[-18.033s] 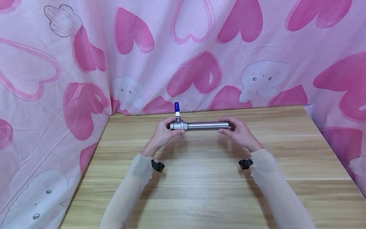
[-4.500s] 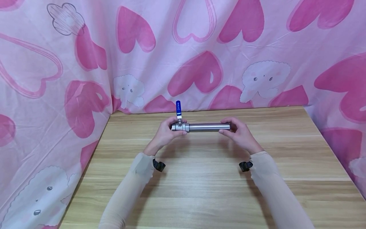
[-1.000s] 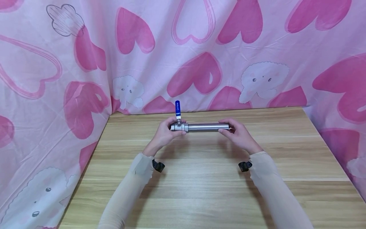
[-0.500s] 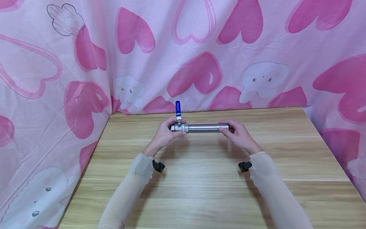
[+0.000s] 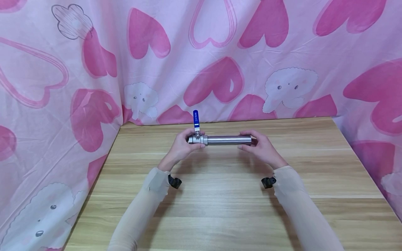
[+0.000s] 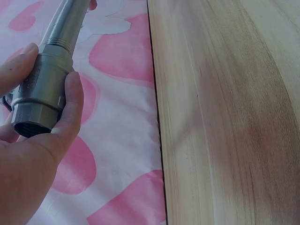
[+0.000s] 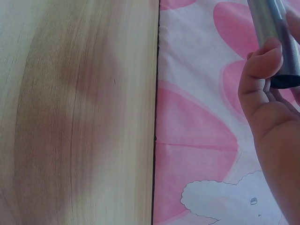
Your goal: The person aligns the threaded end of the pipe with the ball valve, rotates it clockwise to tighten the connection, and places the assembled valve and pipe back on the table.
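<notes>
A steel ball valve (image 5: pixel 197 139) with a blue lever handle (image 5: pixel 196 119) is joined to the left end of a straight steel pipe (image 5: pixel 229 140). Both are held up level above the table. My left hand (image 5: pixel 182 145) grips the valve body between thumb and fingers, and the handle points away from me. Around the pipe's right end my right hand (image 5: pixel 261 145) curls, thumb at the lower side and fingers at the far side. A few thread lines show where the pipe (image 6: pixel 68 23) meets the valve (image 6: pixel 42 89) in the left wrist view. The pipe's right end (image 7: pixel 283 80) looks dark in the right wrist view.
Beneath the hands is a wood-grain table (image 5: pixel 220 209). A pink cloth (image 5: pixel 213 42) with hearts and cartoon dogs hangs behind it and along both sides. Small black cameras (image 5: pixel 174 181) sit on both wrists.
My right thumb has shifted from the pipe's front face down to its lower side. The left hand keeps its hold on the valve, and the pipe stays in nearly the same place.
</notes>
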Motion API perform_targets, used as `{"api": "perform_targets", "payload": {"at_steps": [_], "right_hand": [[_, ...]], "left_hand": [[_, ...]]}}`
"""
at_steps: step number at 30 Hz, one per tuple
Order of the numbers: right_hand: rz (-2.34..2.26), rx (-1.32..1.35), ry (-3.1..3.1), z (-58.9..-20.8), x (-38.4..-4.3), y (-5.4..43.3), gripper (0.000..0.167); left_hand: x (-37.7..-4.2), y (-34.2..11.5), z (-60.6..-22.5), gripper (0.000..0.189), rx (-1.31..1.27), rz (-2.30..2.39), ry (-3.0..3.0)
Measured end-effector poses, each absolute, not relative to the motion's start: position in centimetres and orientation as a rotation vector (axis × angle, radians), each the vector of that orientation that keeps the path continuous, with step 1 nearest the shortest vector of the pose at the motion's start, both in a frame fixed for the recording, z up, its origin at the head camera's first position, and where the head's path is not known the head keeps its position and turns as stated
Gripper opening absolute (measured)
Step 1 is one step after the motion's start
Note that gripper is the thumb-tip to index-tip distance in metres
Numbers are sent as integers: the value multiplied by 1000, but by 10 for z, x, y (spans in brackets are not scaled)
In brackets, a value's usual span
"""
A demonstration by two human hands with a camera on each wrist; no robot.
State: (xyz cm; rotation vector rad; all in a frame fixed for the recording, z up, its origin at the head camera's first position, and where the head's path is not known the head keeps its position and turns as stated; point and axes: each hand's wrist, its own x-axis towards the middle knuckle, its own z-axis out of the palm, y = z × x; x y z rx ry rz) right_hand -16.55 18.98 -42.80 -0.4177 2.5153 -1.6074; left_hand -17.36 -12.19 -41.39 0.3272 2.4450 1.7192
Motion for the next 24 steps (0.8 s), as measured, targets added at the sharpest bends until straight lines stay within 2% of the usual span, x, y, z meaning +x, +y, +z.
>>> {"api": "perform_targets", "payload": {"at_steps": [9,19,24], "right_hand": [[-1629,-418,2487,-430,-166,190,46],[-1642,-434,2512,-430,-166,189,43],[-1658,-438,2493,-430,-166,190,41]], "left_hand": [[-174,-121,-413,44,324,1726,2442],[-173,-121,-412,49,314,1725,2436],[-174,-122,-412,44,302,1734,2420]]}}
